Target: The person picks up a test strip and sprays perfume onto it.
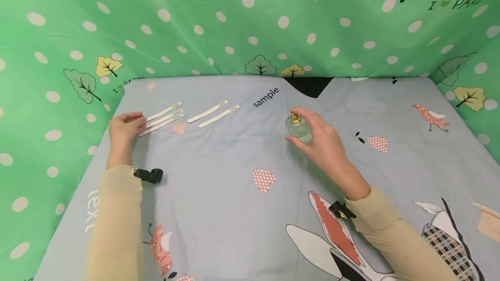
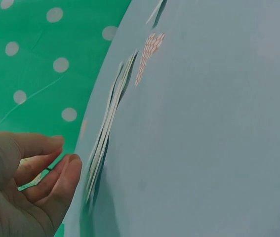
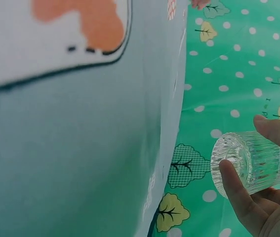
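My right hand (image 1: 324, 142) grips a clear glass perfume bottle (image 1: 299, 130) with a gold spray neck, a fingertip on its top and the thumb low on the glass. In the right wrist view the bottle's ribbed base (image 3: 231, 165) faces the camera, tilted above the cloth. My left hand (image 1: 126, 127) is at the left ends of three white paper test strips (image 1: 164, 118) that lie close together. Its fingers are loosely bent, nothing between them; in the left wrist view the strips (image 2: 111, 113) lie just past the fingertips.
Two more white strips (image 1: 218, 116) lie right of the three. A grey-blue printed cloth (image 1: 218, 194) covers the table, with hearts, birds and the word "sample" on it. A green dotted curtain (image 1: 234, 25) stands behind and at both sides.
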Available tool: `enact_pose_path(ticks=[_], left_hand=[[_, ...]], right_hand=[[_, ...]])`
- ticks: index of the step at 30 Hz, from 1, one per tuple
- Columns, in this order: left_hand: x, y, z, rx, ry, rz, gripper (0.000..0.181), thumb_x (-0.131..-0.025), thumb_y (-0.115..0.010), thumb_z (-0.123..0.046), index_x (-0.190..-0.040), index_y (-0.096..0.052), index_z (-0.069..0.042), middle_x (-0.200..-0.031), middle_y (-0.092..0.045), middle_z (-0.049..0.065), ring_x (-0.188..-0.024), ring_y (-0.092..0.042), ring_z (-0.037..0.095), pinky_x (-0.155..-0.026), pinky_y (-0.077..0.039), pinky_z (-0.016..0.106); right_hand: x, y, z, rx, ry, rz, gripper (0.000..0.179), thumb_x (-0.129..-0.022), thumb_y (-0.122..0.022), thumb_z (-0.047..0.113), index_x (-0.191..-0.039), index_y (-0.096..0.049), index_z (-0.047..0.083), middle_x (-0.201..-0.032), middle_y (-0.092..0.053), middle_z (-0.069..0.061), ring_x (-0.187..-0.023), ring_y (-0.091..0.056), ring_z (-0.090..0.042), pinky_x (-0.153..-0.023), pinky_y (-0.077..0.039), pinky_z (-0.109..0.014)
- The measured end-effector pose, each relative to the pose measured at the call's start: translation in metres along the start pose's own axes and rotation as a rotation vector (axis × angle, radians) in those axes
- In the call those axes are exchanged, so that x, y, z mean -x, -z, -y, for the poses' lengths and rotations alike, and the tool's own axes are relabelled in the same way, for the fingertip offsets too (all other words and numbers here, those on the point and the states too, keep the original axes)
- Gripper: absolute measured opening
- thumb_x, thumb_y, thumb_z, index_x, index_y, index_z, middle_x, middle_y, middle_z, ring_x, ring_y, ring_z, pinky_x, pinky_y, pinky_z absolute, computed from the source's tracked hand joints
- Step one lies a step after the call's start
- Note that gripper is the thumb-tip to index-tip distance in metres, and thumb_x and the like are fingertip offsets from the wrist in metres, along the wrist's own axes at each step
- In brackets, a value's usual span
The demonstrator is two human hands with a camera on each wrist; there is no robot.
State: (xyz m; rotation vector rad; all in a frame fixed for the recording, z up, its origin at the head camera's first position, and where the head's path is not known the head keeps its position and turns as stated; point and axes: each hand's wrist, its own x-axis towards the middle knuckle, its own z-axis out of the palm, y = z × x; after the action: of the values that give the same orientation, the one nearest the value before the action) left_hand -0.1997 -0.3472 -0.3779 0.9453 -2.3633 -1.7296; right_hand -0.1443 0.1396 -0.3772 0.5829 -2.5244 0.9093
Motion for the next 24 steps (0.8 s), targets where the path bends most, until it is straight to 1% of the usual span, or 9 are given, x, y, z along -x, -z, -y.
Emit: enact_pose_path(ticks=[3,6,9,10,14,16,17,20,24], left_hand=[[0.002,-0.007,-0.001,-0.035,-0.024,0.008,0.047,-0.094,-0.065,-0.006,-0.138,-0.053,0.002,-0.071,-0.059,-0.021,-0.065,-0.063,-0.007,-0.067,-0.056,0.01],[0.004,-0.013,-0.001,-0.044,-0.035,0.019,0.047,-0.094,-0.065,-0.007,-0.138,-0.053,0.002,-0.073,-0.059,-0.019,-0.068,-0.064,-0.006,-0.069,-0.056,0.01],[0.006,-0.018,-0.001,-0.029,-0.038,0.035,0.047,-0.094,-0.065,-0.006,-0.138,-0.053,0.003,-0.076,-0.06,-0.017,-0.07,-0.064,-0.005,-0.07,-0.057,0.011],[0.006,-0.019,-0.001,-0.038,-0.043,0.038,0.047,-0.094,-0.065,-0.006,-0.138,-0.053,0.002,-0.077,-0.06,-0.017,-0.07,-0.064,-0.005,-0.071,-0.057,0.011],[0.009,-0.025,0.0,-0.026,-0.06,0.059,0.047,-0.094,-0.065,-0.005,-0.138,-0.053,0.004,-0.079,-0.06,-0.015,-0.072,-0.065,-0.003,-0.074,-0.057,0.012],[0.011,-0.028,0.0,-0.044,-0.075,0.069,0.047,-0.094,-0.065,-0.006,-0.138,-0.053,0.005,-0.08,-0.06,-0.015,-0.072,-0.065,-0.004,-0.075,-0.057,0.013],[0.012,-0.029,-0.001,-0.039,-0.076,0.073,0.047,-0.094,-0.065,-0.005,-0.138,-0.053,0.005,-0.081,-0.06,-0.015,-0.072,-0.065,-0.003,-0.075,-0.057,0.013],[0.015,-0.034,-0.001,-0.071,-0.089,0.088,0.047,-0.095,-0.065,-0.008,-0.139,-0.053,0.004,-0.084,-0.059,-0.014,-0.074,-0.065,-0.004,-0.078,-0.057,0.013],[0.018,-0.039,-0.002,-0.084,-0.101,0.106,0.047,-0.096,-0.065,-0.01,-0.14,-0.052,0.003,-0.088,-0.059,-0.013,-0.077,-0.065,-0.004,-0.08,-0.057,0.014]], right_hand=[[0.0,0.0,0.001,-0.003,-0.003,0.004,0.069,-0.078,-0.086,0.017,-0.138,-0.052,0.018,-0.134,-0.063,-0.008,-0.118,-0.064,-0.029,-0.091,-0.056,-0.051],[0.001,0.0,0.002,-0.006,-0.007,0.009,0.069,-0.078,-0.086,0.017,-0.138,-0.052,0.018,-0.133,-0.064,-0.008,-0.117,-0.064,-0.029,-0.09,-0.057,-0.05],[0.001,0.0,0.002,-0.007,-0.01,0.012,0.068,-0.078,-0.086,0.017,-0.138,-0.052,0.018,-0.132,-0.064,-0.008,-0.117,-0.064,-0.029,-0.09,-0.057,-0.05],[0.001,0.0,0.002,-0.007,-0.01,0.012,0.068,-0.078,-0.086,0.017,-0.138,-0.052,0.018,-0.132,-0.064,-0.008,-0.116,-0.065,-0.029,-0.09,-0.057,-0.05],[0.001,-0.001,0.002,-0.006,-0.003,0.009,0.068,-0.078,-0.086,0.017,-0.138,-0.052,0.018,-0.131,-0.065,-0.009,-0.116,-0.065,-0.029,-0.09,-0.057,-0.05],[0.001,-0.001,0.002,-0.008,0.002,0.007,0.068,-0.078,-0.086,0.017,-0.138,-0.052,0.018,-0.131,-0.065,-0.009,-0.116,-0.065,-0.029,-0.089,-0.057,-0.05],[0.001,-0.001,0.002,-0.009,0.005,0.006,0.068,-0.078,-0.086,0.017,-0.138,-0.052,0.018,-0.131,-0.065,-0.008,-0.116,-0.065,-0.028,-0.089,-0.057,-0.05],[0.001,-0.002,0.001,-0.012,0.009,0.004,0.068,-0.078,-0.086,0.017,-0.138,-0.053,0.017,-0.131,-0.065,-0.008,-0.116,-0.065,-0.028,-0.089,-0.057,-0.049],[0.001,-0.002,0.001,-0.012,0.009,0.003,0.068,-0.078,-0.086,0.017,-0.137,-0.053,0.018,-0.13,-0.065,-0.008,-0.115,-0.065,-0.028,-0.088,-0.057,-0.049]])
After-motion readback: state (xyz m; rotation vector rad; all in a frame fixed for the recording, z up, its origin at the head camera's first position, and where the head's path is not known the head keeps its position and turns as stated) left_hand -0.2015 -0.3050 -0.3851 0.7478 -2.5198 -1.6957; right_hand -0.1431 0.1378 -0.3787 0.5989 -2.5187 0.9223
